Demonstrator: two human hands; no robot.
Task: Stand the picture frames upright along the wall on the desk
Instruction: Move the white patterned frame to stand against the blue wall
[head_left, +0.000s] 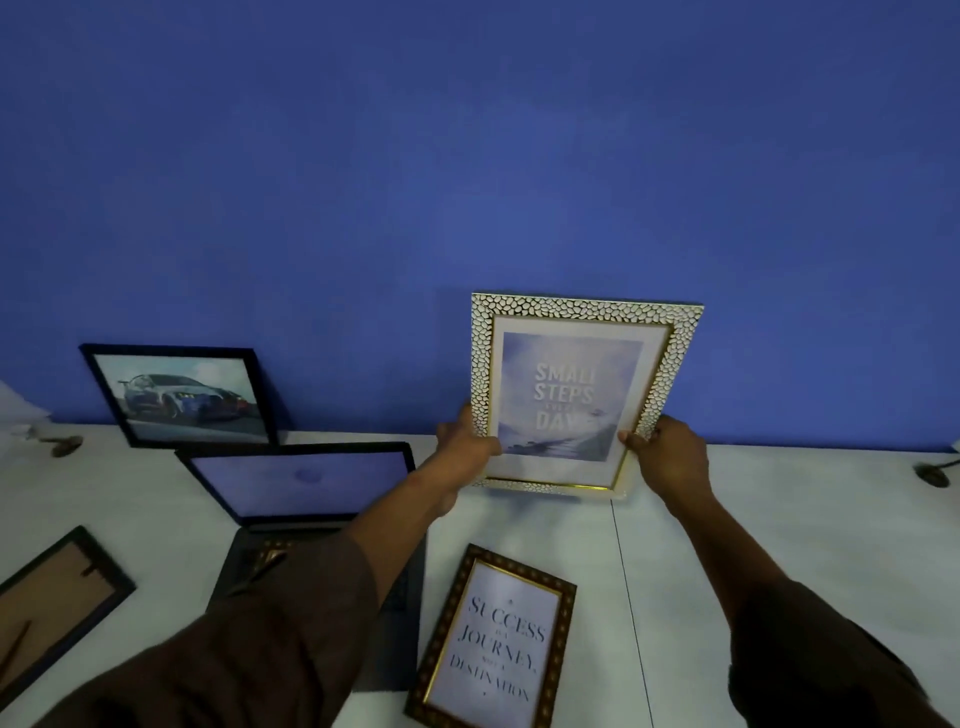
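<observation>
Closest to the camera, down at about 6 o'clock, a dark brown frame (491, 642) with gold trim lies flat on the white surface (779, 519), face up, reading "Success is a journey, not a destination". Over at 8 o'clock another black frame (52, 597) lies face down with its brown backing showing, partly cut off by the edge of the shot. Between those two sits an open laptop (306, 488), around 7 o'clock, with the left sleeve crossing over its keyboard, so most of the keys are hidden. A bit further out, both arms reach forward, and the hands are on the white pebble-textured frame (582, 389) with the gold inner edge, the "Small steps every day" one, a little right of centre at roughly 1 o'clock. The left hand (465, 441) is clamped on its lower left side, thumb across the front, and the right hand (670, 452) pinches the lower right side the same way. That frame is upright, facing the camera, its bottom edge right at the surface, though I can't tell if it's actually touching down or resting against the blue wall (467, 156) behind. Furthest back at 10 o'clock, a black frame with a car photo (182, 395) already stands leaning against that wall.
</observation>
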